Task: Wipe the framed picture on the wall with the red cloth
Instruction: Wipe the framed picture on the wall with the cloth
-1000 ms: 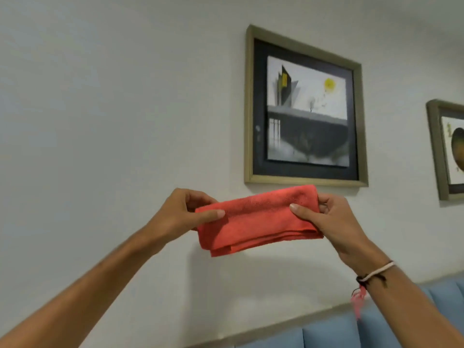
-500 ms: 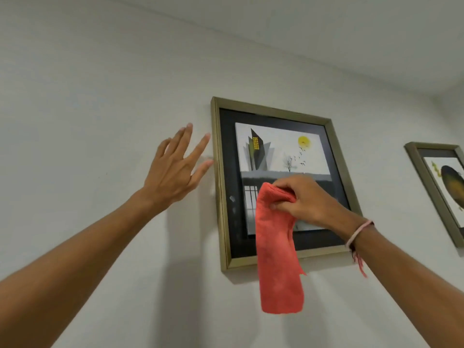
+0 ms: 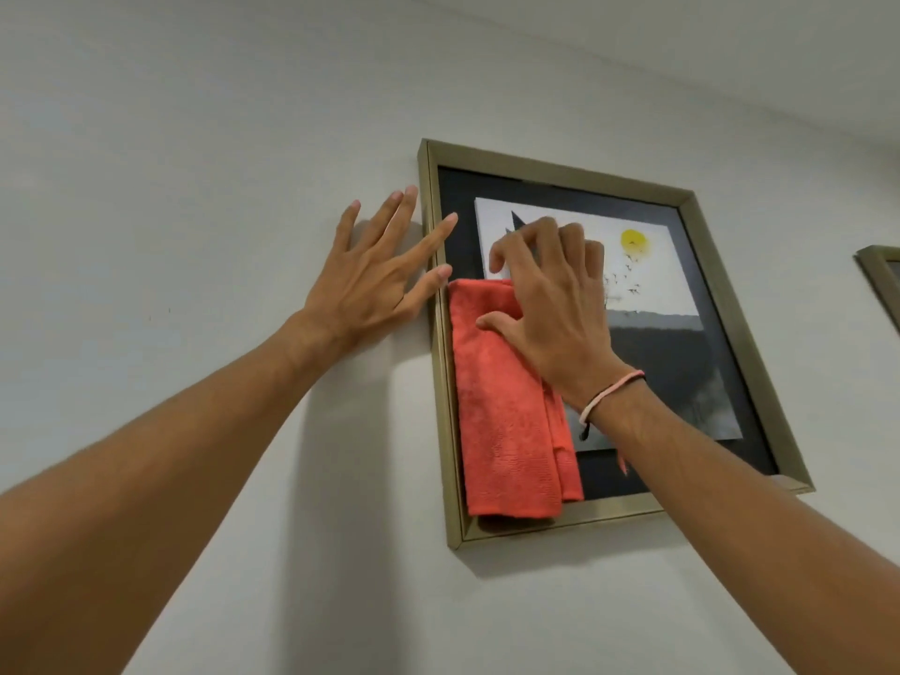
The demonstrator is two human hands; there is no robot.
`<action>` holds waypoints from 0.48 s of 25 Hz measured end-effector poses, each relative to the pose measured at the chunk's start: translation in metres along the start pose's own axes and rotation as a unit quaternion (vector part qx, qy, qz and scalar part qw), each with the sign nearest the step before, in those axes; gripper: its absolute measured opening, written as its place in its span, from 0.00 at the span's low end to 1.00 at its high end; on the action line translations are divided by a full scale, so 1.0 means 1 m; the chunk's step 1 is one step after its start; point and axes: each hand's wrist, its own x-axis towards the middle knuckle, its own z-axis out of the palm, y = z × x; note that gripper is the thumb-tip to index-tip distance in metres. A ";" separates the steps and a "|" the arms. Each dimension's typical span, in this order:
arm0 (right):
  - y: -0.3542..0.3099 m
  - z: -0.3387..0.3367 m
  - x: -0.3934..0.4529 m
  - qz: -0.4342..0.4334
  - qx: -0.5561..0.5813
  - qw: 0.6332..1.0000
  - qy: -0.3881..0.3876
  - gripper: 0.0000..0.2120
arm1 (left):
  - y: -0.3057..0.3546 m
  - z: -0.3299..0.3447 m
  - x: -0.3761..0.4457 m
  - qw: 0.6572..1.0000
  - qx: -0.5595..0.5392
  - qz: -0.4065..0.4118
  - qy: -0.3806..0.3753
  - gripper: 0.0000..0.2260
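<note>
A rectangular picture in a brushed gold-coloured metal frame (image 3: 711, 265) hangs on a plain white wall (image 3: 195, 138), seen from below and slightly from the left, so its upper edge slants down to the right. Behind the glass, a black mount surrounds a pale print showing a small yellow sun (image 3: 634, 241), a scatter of tiny black birds, a dark pointed shape at the upper left, and a broad grey-to-black band across the lower half. A red terry cloth (image 3: 501, 421), folded into a long strip, lies flat against the left part of the glass; its left edge runs just beside the frame's left side, and its lower end overlaps the inner lip of the bottom rail. The person's right hand (image 3: 550, 314) presses the top of the cloth to the glass with the palm and thumb, the fingers spread loosely and curled forward over the print rather than gripping the fabric. A thin pink and black cord bracelet (image 3: 609, 394) circles the right wrist. The left hand (image 3: 370, 280) lies open on the wall just left of the frame, fingers splayed wide and holding nothing; the index fingertip crosses the frame's left side onto the black mount, and the thumb tip touches the frame just above the cloth's upper corner. Both bare forearms reach up from the lower corners. At the far right edge, the corner of a second gold-coloured frame (image 3: 876, 280) is visible.
</note>
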 end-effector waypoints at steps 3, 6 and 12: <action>-0.014 0.013 -0.029 -0.068 0.010 0.996 0.055 0.03 | 0.000 0.001 -0.002 1.000 -0.002 -0.001 0.011 0.30; -0.018 0.019 -0.047 -0.027 0.047 0.998 0.024 0.12 | 0.001 0.001 -0.002 1.000 -0.003 -0.005 0.007 0.30; -0.026 0.029 -0.089 0.007 0.098 0.982 -0.160 0.46 | 0.001 0.003 0.000 1.000 0.004 -0.008 0.005 0.30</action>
